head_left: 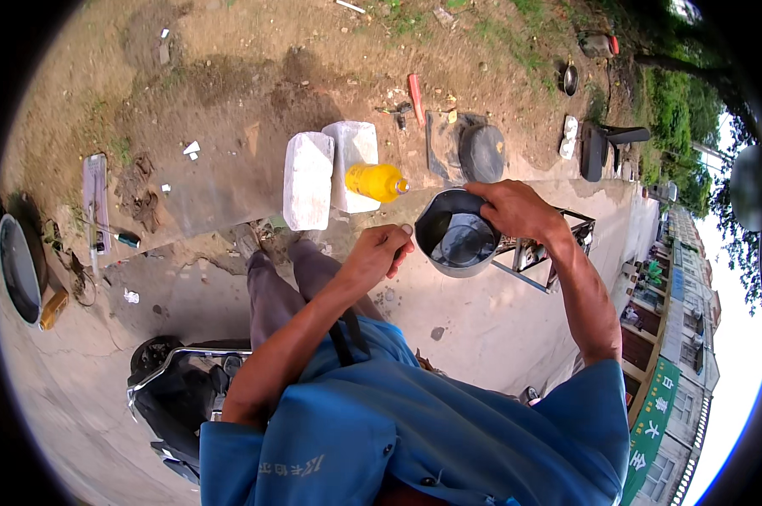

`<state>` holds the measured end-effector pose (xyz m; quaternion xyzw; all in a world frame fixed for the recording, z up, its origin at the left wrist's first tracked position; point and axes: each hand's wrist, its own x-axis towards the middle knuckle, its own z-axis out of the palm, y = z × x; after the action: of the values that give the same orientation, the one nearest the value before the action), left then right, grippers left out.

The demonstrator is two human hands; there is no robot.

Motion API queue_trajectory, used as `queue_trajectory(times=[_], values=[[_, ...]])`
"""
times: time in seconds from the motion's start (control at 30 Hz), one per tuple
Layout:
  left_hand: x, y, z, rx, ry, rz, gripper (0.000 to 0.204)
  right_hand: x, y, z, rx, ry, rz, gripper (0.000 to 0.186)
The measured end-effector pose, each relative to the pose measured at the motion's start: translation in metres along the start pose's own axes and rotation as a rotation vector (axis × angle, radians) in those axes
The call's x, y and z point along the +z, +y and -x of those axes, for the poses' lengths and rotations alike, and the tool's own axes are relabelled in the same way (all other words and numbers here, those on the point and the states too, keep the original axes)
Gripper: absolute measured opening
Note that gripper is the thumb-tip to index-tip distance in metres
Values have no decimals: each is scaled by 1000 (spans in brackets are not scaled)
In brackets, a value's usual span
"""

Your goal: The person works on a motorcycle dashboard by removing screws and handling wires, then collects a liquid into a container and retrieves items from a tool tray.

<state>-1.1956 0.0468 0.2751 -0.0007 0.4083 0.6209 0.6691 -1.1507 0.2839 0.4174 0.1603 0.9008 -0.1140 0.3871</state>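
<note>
A grey metal pot (458, 263) with a dark inside is held up in front of me, tilted so that I look into it. My right hand (512, 208) grips its far right rim. Close by the pot's left side is my left hand (379, 253), fingers curled and the thumb tip near the rim. Whether anything is inside those fingers is hidden. Beyond my left hand, a bottle of yellow liquid (372, 180) stands at two white blocks (308, 181). Part of a metal stove frame (558, 253) shows beneath my right forearm.
A round black block (482, 152) and a red-handled tool (416, 99) lie on the dirt ahead. At the far left leans a large pan (20, 268). A metal-framed black seat or cart (178, 379) stands behind my left side. Several white containers (569, 137) sit far right.
</note>
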Motion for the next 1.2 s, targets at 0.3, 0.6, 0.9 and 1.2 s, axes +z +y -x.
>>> queue_trajectory(times=[0.3,0.6,0.9,1.2], values=[[-8,-15,-8,-12,15,142,38,-2,-3,-40,-74,-264,46,40],[-9,-18,-19,2,13,222,33,-17,-9,-65,-66,-362,102,42],[-13,-16,-20,21,54,286,31,-27,-19,-85,-89,-385,162,40],[-15,-17,-19,47,55,313,28,-34,-28,-95,-87,-460,196,39]])
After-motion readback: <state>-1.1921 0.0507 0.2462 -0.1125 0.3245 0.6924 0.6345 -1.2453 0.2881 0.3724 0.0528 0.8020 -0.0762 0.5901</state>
